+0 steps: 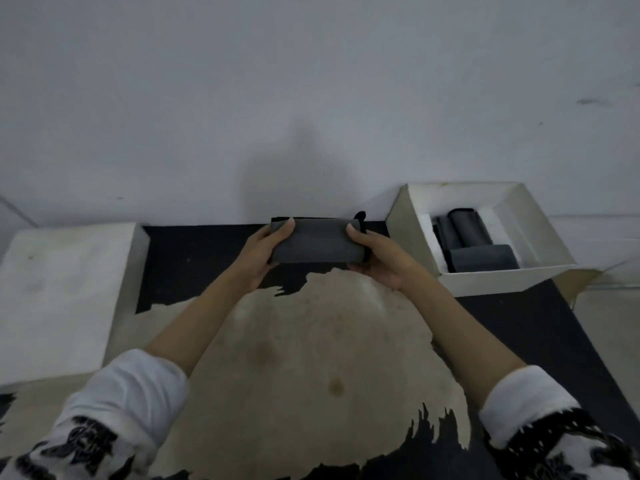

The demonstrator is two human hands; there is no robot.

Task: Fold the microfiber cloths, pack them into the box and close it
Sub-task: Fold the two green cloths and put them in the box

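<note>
White lid point(59, 292) left, box point(491, 282) right

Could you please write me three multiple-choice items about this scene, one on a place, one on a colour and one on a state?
1. Where does the open box stand relative to the hands?
A. To the person's right
B. To the person's left
C. Directly under the hands

2. What colour is the folded cloth being held?
A. White
B. Dark grey
C. Red

3. How is that cloth held?
A. By the left hand only
B. Lying untouched
C. By both hands, one at each end

Answers: 1 A, the box sits at the right by the wall. 2 B, it matches the grey cloths in the box. 3 C, the right hand grips the other end.
</note>
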